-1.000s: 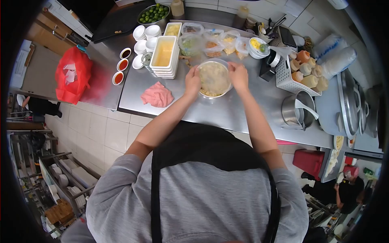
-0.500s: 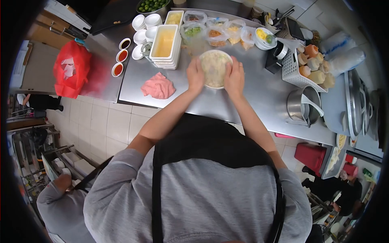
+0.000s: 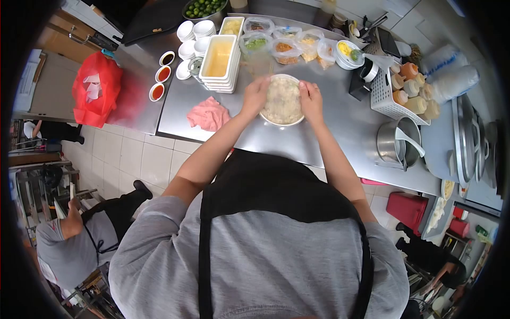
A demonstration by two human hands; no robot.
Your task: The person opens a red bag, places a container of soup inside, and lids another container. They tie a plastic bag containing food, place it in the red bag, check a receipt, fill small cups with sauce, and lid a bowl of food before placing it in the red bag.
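A round white bowl (image 3: pixel 283 101) full of pale porridge-like food stands at the middle of the steel counter. It looks blurred by steam or a smear at its upper left. My left hand (image 3: pixel 255 97) is closed on the bowl's left rim, its fingers partly hidden behind the side. On the opposite rim my right hand (image 3: pixel 311 99) grips too, thumb on top near the edge. Left of the bowl lies a crumpled pink cloth (image 3: pixel 208 114), touched by neither hand.
Stacked white trays (image 3: pixel 219 58) and small white bowls (image 3: pixel 185 49) stand behind the cloth. Bagged ingredients (image 3: pixel 286 48) line the back. At right are a basket of squeeze bottles (image 3: pixel 399 95) and a metal pot (image 3: pixel 394 142). Sauce dishes (image 3: pixel 156 92) and a red bag (image 3: pixel 94 87) sit left.
The bowl has come slightly toward my body, with both hands still on its rim. A co-worker at the lower left has shifted, and their dark-clad leg and shoe now show.
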